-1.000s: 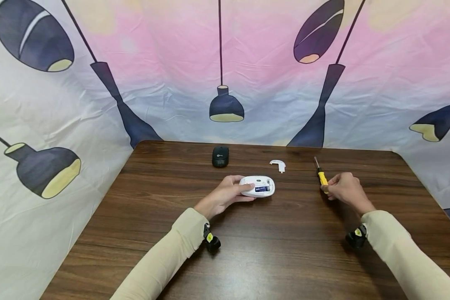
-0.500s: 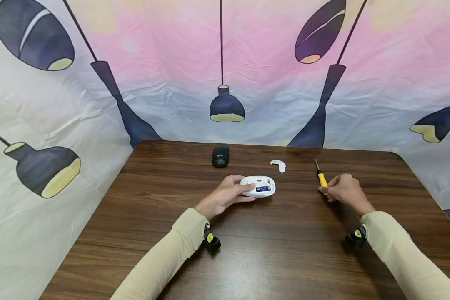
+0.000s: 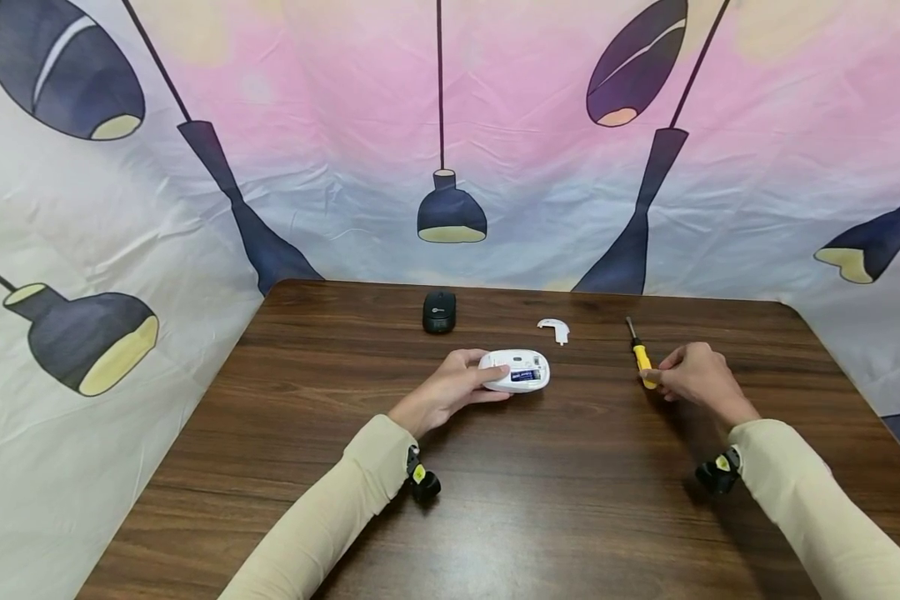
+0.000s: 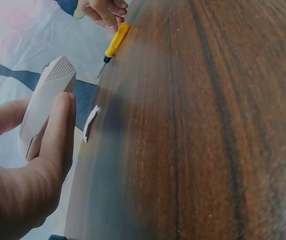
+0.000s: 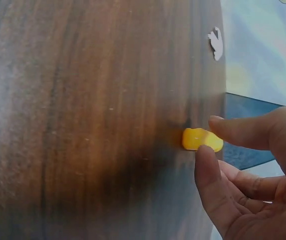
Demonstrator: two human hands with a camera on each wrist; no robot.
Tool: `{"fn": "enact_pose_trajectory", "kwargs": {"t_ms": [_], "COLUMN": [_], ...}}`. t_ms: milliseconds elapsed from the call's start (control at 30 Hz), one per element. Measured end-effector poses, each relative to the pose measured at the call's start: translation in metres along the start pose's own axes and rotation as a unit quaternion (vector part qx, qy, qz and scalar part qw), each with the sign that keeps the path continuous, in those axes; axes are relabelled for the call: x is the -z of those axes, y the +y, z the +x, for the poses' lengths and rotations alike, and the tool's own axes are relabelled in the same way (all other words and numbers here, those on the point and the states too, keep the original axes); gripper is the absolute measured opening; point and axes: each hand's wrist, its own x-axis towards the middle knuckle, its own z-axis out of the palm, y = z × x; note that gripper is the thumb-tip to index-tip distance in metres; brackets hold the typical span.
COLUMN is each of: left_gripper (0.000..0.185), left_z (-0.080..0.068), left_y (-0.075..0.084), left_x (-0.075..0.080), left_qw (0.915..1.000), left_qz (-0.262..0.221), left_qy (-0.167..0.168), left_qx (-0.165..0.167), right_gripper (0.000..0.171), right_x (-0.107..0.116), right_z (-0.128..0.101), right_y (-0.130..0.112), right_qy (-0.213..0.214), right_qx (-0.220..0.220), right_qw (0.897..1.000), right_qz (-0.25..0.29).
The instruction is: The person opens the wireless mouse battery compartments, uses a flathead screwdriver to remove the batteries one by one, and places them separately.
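Observation:
My left hand (image 3: 453, 390) grips a white computer mouse (image 3: 523, 360) with its underside up and its battery bay uncovered. A blue battery (image 3: 526, 375) lies in the bay. The left wrist view shows the mouse (image 4: 47, 100) edge-on between thumb and fingers, raised off the table. At the right, my right hand (image 3: 696, 375) pinches the butt of a yellow-handled screwdriver (image 3: 641, 356), whose shaft points to the far edge. Thumb and forefinger lie on either side of the yellow handle (image 5: 195, 139) in the right wrist view; its shaft is hidden there.
A white battery cover (image 3: 559, 329) lies on the brown wooden table (image 3: 555, 500) between mouse and screwdriver. Behind the left hand sits a black mouse (image 3: 439, 312). A cloth backdrop printed with lamps (image 3: 452, 212) hangs along the table's far edge.
The screwdriver has shifted very slightly toward me, and my right hand and sleeve have moved a little to the right. My left hand holds the white mouse in the same place.

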Motion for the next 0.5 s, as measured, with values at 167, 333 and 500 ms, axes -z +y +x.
{"fn": "enact_pose_trajectory", "kwargs": {"t_ms": [167, 333, 500], "left_gripper": [0.056, 0.055, 0.053], "left_z": [0.001, 0.002, 0.003], "left_y": [0.000, -0.001, -0.001], "left_x": [0.000, -0.001, -0.002], "left_qw": [1.0000, 1.0000, 1.0000], "left_qz": [-0.001, 0.000, 0.001], "left_qy": [-0.003, 0.001, 0.003], "left_qx": [-0.001, -0.003, -0.005], "right_gripper": [0.039, 0.038, 0.033], "right_x": [0.008, 0.009, 0.000], "right_z": [-0.003, -0.005, -0.006], "right_y": [-0.003, -0.011, -0.024], "right_qy": [-0.004, -0.004, -0.001], "right_qx": [0.002, 0.018, 0.058], "right_qw": [1.000, 1.000, 0.998], "right_qz": [0.000, -0.001, 0.003]}}
